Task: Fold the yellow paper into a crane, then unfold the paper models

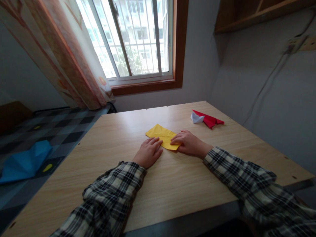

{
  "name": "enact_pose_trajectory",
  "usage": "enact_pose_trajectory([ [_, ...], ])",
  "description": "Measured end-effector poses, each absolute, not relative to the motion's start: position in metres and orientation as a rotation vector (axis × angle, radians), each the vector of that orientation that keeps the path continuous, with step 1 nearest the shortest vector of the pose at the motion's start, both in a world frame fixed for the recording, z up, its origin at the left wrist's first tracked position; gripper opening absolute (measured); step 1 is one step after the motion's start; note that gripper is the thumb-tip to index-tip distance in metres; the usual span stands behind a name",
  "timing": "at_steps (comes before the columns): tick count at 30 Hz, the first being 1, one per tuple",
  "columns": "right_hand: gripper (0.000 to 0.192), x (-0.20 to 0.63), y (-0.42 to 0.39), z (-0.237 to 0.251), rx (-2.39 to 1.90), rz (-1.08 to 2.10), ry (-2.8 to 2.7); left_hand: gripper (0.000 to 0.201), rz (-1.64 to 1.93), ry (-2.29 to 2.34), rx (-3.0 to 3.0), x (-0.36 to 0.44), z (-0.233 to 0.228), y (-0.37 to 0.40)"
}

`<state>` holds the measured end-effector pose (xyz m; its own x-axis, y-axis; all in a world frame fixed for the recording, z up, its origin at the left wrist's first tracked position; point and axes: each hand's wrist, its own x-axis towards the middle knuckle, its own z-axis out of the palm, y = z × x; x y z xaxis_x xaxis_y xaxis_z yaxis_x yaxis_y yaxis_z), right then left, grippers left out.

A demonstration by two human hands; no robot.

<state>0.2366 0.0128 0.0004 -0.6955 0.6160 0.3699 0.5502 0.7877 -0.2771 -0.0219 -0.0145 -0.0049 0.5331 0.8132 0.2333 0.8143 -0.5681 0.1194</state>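
Observation:
A folded sheet of yellow paper [164,133] lies on the wooden table in front of me, with a pointed corner at its far left and creases across it. My left hand [149,151] rests at its near left edge, fingers stretched out and their tips touching the paper. At the paper's right end, my right hand [189,143] has its fingers bent over the edge, holding it against the tabletop. Parts of the near edge are hidden under my fingers.
A red paper plane [209,119] and a small white paper boat [197,117] sit together toward the table's [118,131] far right. Left of the table, a blue folded paper [27,161] lies on a checked cloth [14,141]. Beyond are a curtain [66,52] and a window.

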Motion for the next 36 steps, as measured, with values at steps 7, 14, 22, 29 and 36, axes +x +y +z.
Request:
enact_pose_trajectory([
  [7, 0.014, 0.244, 0.012, 0.007, -0.948, 0.154, -2.455, 0.038, -0.513, -1.351, -2.817, -0.022, -0.004, -0.014],
  [14, 0.023, 0.245, 0.007, 0.017, -0.936, 0.201, -2.459, 0.032, -0.652, -1.264, -2.902, -0.021, -0.004, -0.015],
  [22, 0.023, 0.247, 0.007, 0.015, -1.157, 0.215, -2.315, 0.030, -0.675, -1.173, -2.977, -0.019, -0.001, -0.015],
  [29, 0.017, 0.247, 0.007, 0.013, -1.180, 0.221, -2.284, 0.031, -0.663, -1.157, -2.983, -0.018, 0.000, -0.016],
  [36, 0.012, 0.245, 0.006, 0.015, -1.319, 0.193, -2.258, 0.031, -0.672, -1.167, -2.977, -0.019, -0.001, -0.015],
])
